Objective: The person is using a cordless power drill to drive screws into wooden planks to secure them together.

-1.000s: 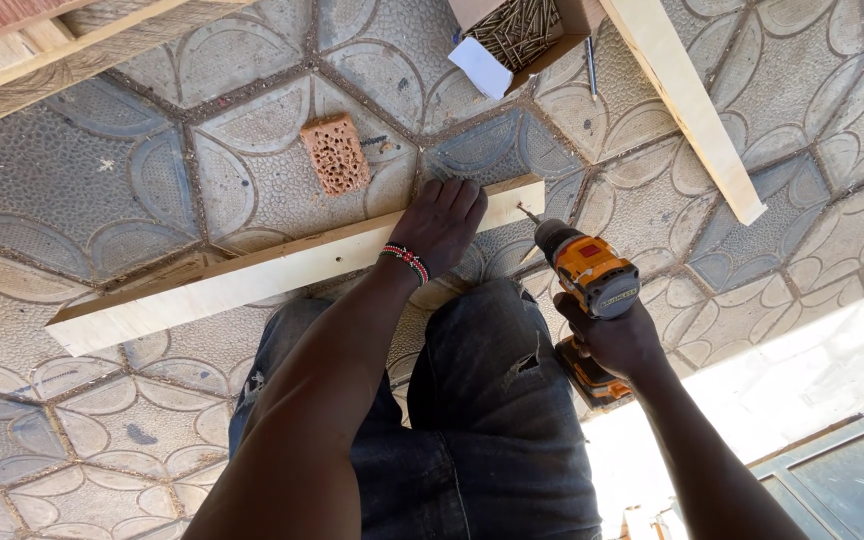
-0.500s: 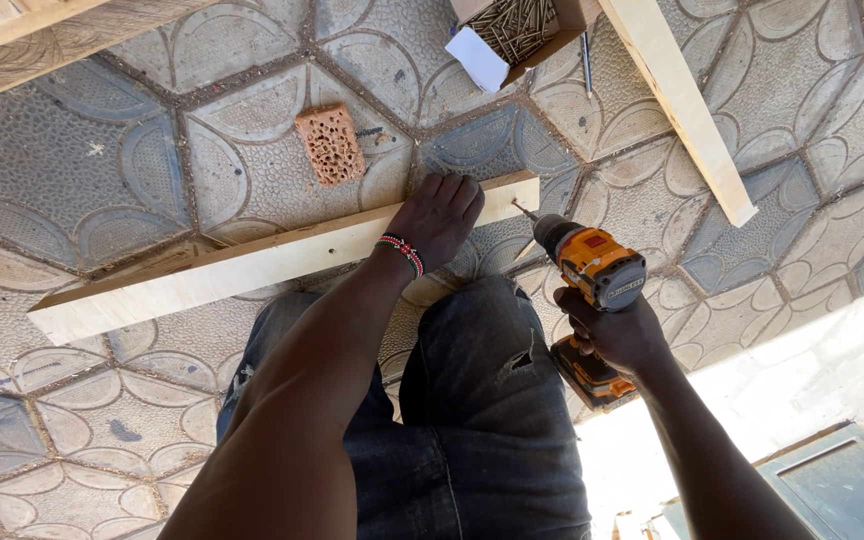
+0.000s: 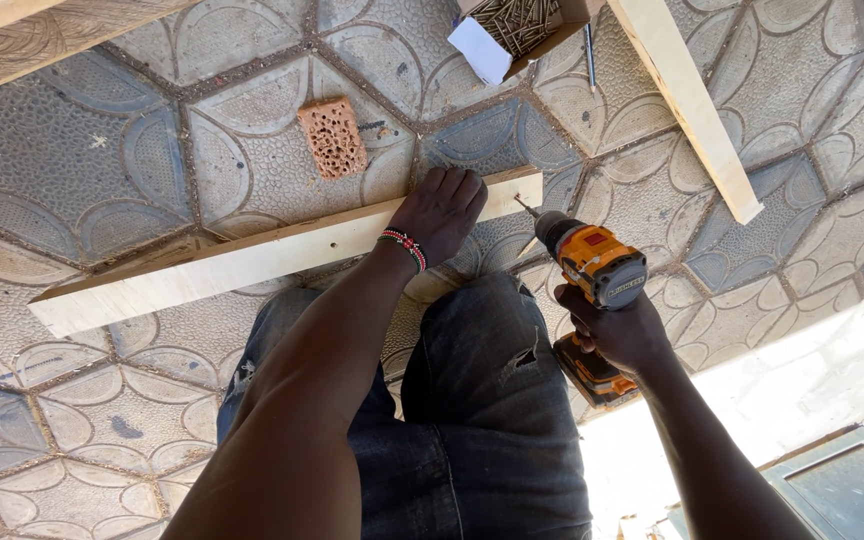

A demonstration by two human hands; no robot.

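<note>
A long pale wooden plank (image 3: 252,262) lies across my knees and the patterned tile floor. My left hand (image 3: 442,210), with a beaded bracelet on the wrist, presses flat on the plank near its right end. My right hand (image 3: 620,335) grips the handle of an orange and black cordless drill (image 3: 597,275). The drill's bit points up and left, its tip just off the plank's right end.
A small perforated brick piece (image 3: 332,137) lies on the tiles beyond the plank. An open cardboard box of screws (image 3: 517,25) sits at the top, with a pencil (image 3: 589,55) beside it. A second plank (image 3: 692,100) runs diagonally at right. Timber (image 3: 42,45) crosses the top left corner.
The view has shifted slightly, so the plank and drill sit a little lower in frame. The drill bit stays close to the plank's right end; the left hand keeps pressing on the plank.
</note>
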